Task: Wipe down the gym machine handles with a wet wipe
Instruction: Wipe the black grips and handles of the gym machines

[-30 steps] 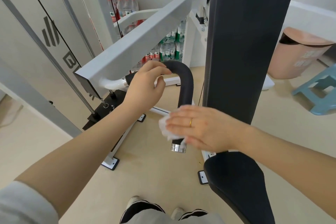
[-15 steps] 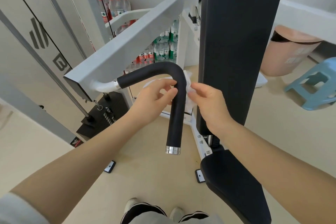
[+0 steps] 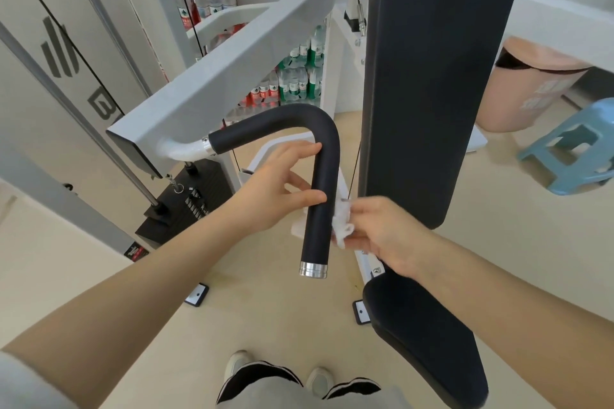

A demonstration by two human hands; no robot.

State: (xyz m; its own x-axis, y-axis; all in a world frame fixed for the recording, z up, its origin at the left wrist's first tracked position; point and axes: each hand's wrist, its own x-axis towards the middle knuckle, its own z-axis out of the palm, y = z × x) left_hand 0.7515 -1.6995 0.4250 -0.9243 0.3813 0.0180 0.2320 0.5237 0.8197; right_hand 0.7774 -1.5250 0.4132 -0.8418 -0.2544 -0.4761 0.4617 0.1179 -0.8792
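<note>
The black foam handle [image 3: 324, 183] bends down from the white machine arm [image 3: 212, 83] and ends in a silver cap [image 3: 313, 269]. A crumpled white wet wipe [image 3: 341, 226] is pressed against the right side of its lower, vertical part, and a bit of white shows on the left side too. My right hand [image 3: 382, 232] pinches the wipe there. My left hand [image 3: 275, 189] sits just left of the handle, fingers spread, with thumb and fingertips touching the foam and not closed around it.
A tall black back pad [image 3: 428, 76] stands right behind the handle, with the black seat [image 3: 428, 339] below it. The weight stack [image 3: 192, 206] and cable are at the left. Water bottles [image 3: 295, 80], a pink bin [image 3: 531, 86] and a blue stool [image 3: 571, 149] stand farther off.
My right hand has carried the wipe up to the bend and back down the vertical part. My left hand has left the top of the handle and now rests beside the vertical part.
</note>
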